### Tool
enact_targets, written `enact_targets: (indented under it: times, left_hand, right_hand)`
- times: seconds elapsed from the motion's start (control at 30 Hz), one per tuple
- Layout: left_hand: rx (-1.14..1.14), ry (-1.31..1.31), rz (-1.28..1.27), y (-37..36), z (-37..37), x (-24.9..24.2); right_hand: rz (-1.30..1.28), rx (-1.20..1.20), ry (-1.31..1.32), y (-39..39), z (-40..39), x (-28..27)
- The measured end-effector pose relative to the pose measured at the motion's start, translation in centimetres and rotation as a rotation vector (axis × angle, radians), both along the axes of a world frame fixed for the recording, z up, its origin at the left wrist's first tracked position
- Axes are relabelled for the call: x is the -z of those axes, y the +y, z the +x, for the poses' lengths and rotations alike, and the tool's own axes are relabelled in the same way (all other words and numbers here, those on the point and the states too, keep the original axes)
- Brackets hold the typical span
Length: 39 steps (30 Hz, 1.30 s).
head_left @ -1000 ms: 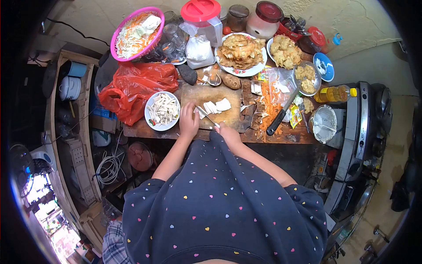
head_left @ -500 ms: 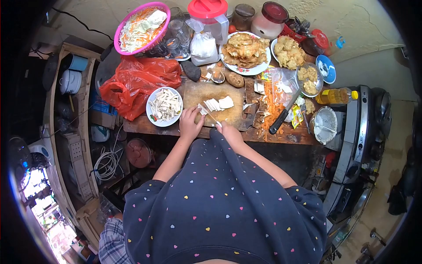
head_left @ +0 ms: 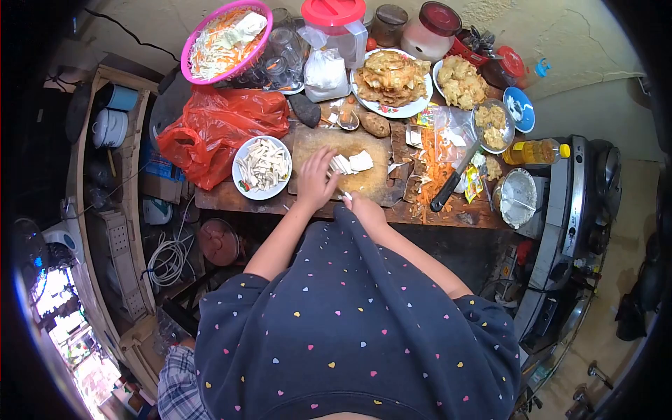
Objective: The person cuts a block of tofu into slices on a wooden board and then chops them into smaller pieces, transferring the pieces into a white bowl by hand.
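My left hand (head_left: pixel 317 180) lies over the cutting board (head_left: pixel 304 143), fingers stretched out at the left end of a row of thin white slices (head_left: pixel 341 164) that look like tofu. A larger white piece (head_left: pixel 361 161) sits just right of them. My right hand (head_left: pixel 365 210) is closed round the light handle of a knife (head_left: pixel 346 196) at the board's near edge; most of the blade is hidden behind my left hand. Left of the board stands a white bowl (head_left: pixel 238 175) heaped with white strips (head_left: pixel 264 164).
A black-handled knife (head_left: pixel 444 192) rests on carrot shreds and peelings at the right. Behind the board are a plate of fried fritters (head_left: pixel 392 77), a potato (head_left: pixel 374 124) and a dark stone (head_left: pixel 305 112). A red plastic bag (head_left: pixel 220 133) lies left; an oil bottle (head_left: pixel 535 152) lies far right.
My left hand has moved up and right over the board, from the near-left slice to the row of slices. The right hand stays in place with the knife, whose blade is now less visible.
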<state>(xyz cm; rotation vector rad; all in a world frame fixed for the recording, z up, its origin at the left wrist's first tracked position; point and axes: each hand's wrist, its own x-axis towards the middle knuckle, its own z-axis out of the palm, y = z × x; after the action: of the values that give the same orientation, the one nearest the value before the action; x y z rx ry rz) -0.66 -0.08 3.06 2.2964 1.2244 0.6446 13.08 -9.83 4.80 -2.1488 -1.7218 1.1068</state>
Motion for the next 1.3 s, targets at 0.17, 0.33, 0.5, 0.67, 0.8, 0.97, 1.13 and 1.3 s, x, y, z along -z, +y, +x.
enact_targets:
  times: [0.17,0.33,0.5,0.67,0.8,0.97,1.13,1.3]
  left_hand:
    - [0.256,0.156,0.041,2.5,2.1,1.2]
    - [0.304,0.226,0.034,2.5,1.4,1.8]
    - [0.268,0.188,0.014,2.4,1.3,1.8]
    - [-0.051,-0.151,-0.018,0.6,0.1,0.5]
    - [-0.201,-0.130,0.088,-1.8,-2.1,0.7]
    - [-0.192,-0.046,0.087,-3.2,-3.0,0.3]
    - [-0.190,-0.036,0.108,-3.3,-3.0,0.4]
    - [-0.235,-0.065,0.080,-3.1,-2.6,0.8]
  right_hand:
    - [0.029,-0.021,-0.037,0.1,-0.1,0.5]
    - [0.008,-0.074,-0.127,0.2,-0.6,1.7]
    - [-0.015,-0.048,-0.110,0.0,-0.7,1.2]
    - [-0.033,0.099,0.170,-0.2,0.2,0.6]
    - [-0.036,0.121,0.279,-0.3,0.6,-0.8]
    - [-0.043,0.098,0.238,-0.4,0.2,-0.4]
    - [-0.009,0.095,0.218,-0.5,0.0,-0.2]
    - [-0.030,0.098,0.184,-0.5,-0.5,0.3]
